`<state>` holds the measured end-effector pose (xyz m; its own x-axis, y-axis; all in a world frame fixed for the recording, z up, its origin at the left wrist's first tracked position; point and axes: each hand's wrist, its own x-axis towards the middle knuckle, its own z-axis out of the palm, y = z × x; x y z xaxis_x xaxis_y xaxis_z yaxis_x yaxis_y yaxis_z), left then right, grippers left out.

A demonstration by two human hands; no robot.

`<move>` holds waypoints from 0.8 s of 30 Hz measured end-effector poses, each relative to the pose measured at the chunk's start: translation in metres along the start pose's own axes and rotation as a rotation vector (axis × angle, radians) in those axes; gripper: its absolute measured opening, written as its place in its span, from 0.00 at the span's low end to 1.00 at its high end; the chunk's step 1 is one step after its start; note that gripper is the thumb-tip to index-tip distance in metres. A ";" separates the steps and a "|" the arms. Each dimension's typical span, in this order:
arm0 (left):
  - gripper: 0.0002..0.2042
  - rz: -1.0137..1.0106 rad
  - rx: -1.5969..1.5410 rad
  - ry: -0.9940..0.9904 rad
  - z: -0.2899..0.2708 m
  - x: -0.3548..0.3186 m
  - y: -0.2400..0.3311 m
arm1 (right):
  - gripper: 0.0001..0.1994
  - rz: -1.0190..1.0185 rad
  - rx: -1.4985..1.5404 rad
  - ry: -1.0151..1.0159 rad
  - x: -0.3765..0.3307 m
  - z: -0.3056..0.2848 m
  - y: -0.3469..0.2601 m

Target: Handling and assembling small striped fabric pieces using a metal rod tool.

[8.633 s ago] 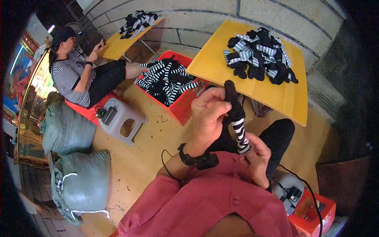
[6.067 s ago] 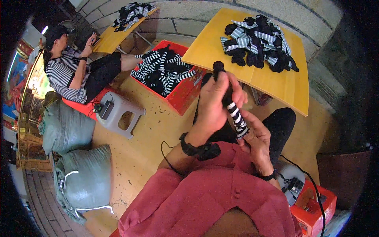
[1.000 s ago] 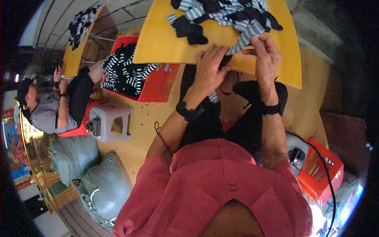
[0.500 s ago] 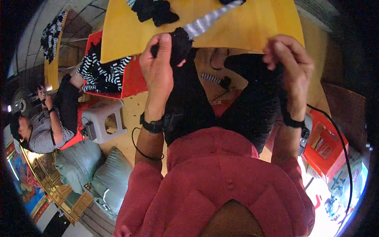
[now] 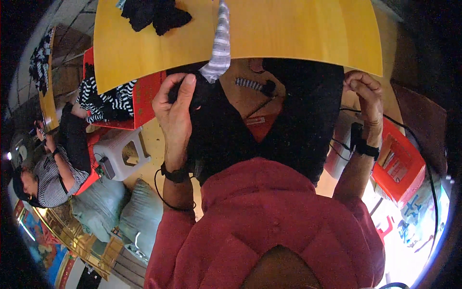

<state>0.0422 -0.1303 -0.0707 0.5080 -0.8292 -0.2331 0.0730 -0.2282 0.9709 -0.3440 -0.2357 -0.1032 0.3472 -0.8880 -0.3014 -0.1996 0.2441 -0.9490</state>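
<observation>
I count two hands in my view: my left hand (image 5: 177,103) is closed around the dark end of one striped sock (image 5: 219,45), whose grey-and-white leg rises from my grip and lies up across the near edge of the yellow desk (image 5: 298,33). My right hand (image 5: 363,91) is curled shut at the desk's right near corner, just under its edge; I cannot tell what, if anything, it pinches. On the desk I see one dark heap of socks (image 5: 154,14) at the far left, and the rest of the top is bare wood. One more striped sock (image 5: 255,85) lies on the floor below the edge. To my left sit one red crate (image 5: 144,103) of striped socks, one grey stool (image 5: 122,154) and one seated person (image 5: 53,168).
</observation>
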 end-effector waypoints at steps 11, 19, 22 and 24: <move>0.07 -0.084 0.180 0.075 0.008 -0.001 -0.024 | 0.15 -0.277 -0.758 0.200 -0.019 -0.060 0.209; 0.07 -0.126 0.321 0.116 0.017 -0.005 -0.019 | 0.15 -0.158 -0.580 0.322 -0.060 -0.052 0.214; 0.05 -0.050 0.335 0.078 0.015 -0.002 -0.026 | 0.15 -0.104 -0.518 0.376 -0.082 -0.049 0.216; 0.05 -0.153 0.261 0.120 0.016 -0.001 -0.026 | 0.15 -0.068 -0.473 0.414 -0.097 -0.044 0.218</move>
<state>0.0257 -0.1314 -0.0968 0.6066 -0.7126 -0.3525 -0.0580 -0.4818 0.8744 -0.4616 -0.1139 -0.2765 0.0090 -0.9958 -0.0911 -0.6063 0.0670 -0.7924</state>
